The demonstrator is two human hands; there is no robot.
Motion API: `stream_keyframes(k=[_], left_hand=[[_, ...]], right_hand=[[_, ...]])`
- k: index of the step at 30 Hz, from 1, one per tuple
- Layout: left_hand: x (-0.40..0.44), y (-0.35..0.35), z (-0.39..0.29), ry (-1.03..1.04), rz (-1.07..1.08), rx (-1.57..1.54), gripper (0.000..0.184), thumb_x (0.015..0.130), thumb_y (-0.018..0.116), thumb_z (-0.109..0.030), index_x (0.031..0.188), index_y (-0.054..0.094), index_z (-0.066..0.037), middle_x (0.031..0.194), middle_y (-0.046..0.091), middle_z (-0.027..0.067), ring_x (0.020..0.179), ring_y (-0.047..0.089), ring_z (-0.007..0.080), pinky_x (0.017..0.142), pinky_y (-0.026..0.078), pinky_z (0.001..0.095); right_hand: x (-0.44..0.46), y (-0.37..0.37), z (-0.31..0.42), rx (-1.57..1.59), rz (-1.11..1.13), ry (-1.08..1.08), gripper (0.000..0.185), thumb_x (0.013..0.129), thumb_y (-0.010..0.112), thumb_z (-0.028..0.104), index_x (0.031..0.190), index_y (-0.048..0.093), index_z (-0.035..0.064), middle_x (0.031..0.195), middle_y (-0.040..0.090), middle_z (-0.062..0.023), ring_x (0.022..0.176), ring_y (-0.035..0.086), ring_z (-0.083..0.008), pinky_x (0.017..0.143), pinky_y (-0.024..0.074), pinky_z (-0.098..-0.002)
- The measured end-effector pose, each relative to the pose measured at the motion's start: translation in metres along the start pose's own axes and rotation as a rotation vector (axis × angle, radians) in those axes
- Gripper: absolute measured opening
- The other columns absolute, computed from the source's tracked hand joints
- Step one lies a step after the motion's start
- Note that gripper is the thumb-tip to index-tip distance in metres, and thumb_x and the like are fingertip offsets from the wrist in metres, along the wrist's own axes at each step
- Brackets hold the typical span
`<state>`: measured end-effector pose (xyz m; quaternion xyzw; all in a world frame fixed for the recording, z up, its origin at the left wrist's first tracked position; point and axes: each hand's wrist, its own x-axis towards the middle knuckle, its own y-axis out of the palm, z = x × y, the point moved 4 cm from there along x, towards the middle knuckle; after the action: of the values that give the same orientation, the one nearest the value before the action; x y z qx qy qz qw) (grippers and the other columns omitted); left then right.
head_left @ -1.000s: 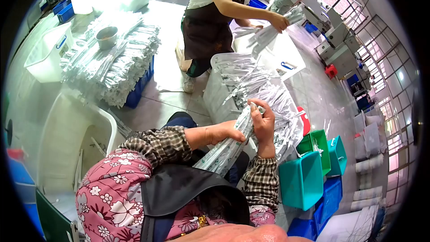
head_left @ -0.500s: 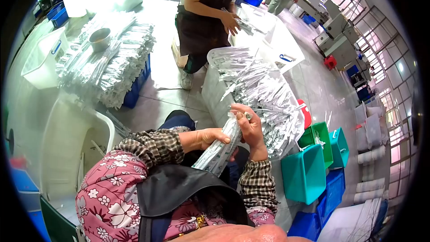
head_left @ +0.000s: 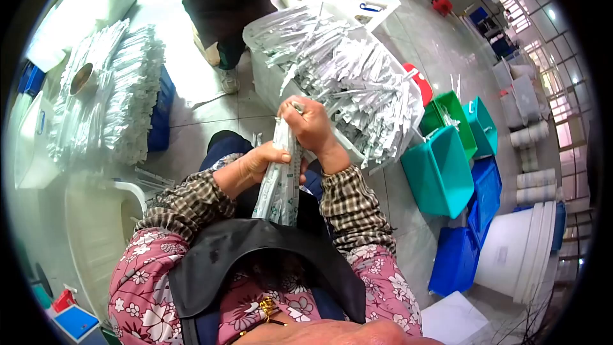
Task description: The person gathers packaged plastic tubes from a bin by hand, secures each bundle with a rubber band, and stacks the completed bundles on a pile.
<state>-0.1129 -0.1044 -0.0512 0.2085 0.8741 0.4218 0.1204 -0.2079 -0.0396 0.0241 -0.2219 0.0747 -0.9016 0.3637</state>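
Both hands grip one bundle of long, thin white wrapped strips with green print [head_left: 276, 201], held nearly upright over my lap. My left hand [head_left: 258, 163] is closed around its middle, thumb across the front. My right hand [head_left: 311, 124] is closed around the upper end, fingers curled over the top. What the wrappers contain I cannot make out. Just beyond my right hand stands a large white bin [head_left: 265, 76], heaped with similar loose white strips [head_left: 338, 57] lying at many angles.
A co-worker [head_left: 223, 6] in a dark apron stands beyond the bin. On the left, stacked strips [head_left: 121, 96] rise above a blue crate [head_left: 161, 112], with a round metal cup [head_left: 82, 80] on them. Teal [head_left: 437, 172], green [head_left: 469, 137] and blue bins [head_left: 454, 262] stand at right.
My view has turned right and downward, so the surroundings shift left and up. The bundle stands more upright now, and both hands still hold it.
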Motion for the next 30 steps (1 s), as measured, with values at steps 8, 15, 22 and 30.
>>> stream_keyframes(k=[8,15,22,30], left_hand=[[-0.007,-0.014,-0.015,0.160,-0.237,0.099,0.060,0.067,0.075,-0.028,0.113,0.048,0.000,0.082,0.059,0.0116,0.066,0.062,0.0241,0.061,0.053,0.0356],[-0.066,-0.069,-0.096,0.610,-0.492,0.055,0.066,0.076,0.064,-0.027,0.128,0.037,0.001,0.087,0.055,0.0101,0.073,0.058,0.0212,0.069,0.050,0.0355],[-0.068,-0.100,-0.104,0.703,-0.453,-0.085,0.057,0.081,0.061,-0.024,0.127,0.040,0.001,0.091,0.055,0.0129,0.078,0.057,0.0243,0.074,0.049,0.0394],[-0.082,-0.111,-0.082,0.693,-0.410,-0.205,0.061,0.080,0.063,-0.027,0.129,0.041,0.001,0.093,0.056,0.0138,0.080,0.059,0.0245,0.074,0.049,0.0392]], right_hand=[[0.010,0.005,-0.020,-0.189,-0.164,-0.206,0.032,0.092,0.057,0.034,0.102,0.062,0.0034,0.093,0.064,-0.0085,0.082,0.059,-0.0130,0.071,0.0481,-0.0274],[-0.045,-0.114,-0.136,-0.508,-0.436,0.137,0.014,0.085,0.065,0.014,0.096,0.064,0.0049,0.080,0.064,-0.0024,0.072,0.060,-0.0099,0.064,0.0485,-0.0259],[0.018,-0.147,-0.166,-1.449,-0.016,0.055,0.027,0.075,0.065,0.020,0.101,0.064,0.0160,0.115,0.058,-0.0084,0.120,0.045,-0.0279,0.099,0.0322,-0.0488],[0.004,-0.162,-0.112,-1.362,0.075,-0.192,0.014,0.069,0.066,0.012,0.083,0.062,0.0134,0.091,0.063,-0.0034,0.093,0.058,-0.0213,0.080,0.0413,-0.0393]])
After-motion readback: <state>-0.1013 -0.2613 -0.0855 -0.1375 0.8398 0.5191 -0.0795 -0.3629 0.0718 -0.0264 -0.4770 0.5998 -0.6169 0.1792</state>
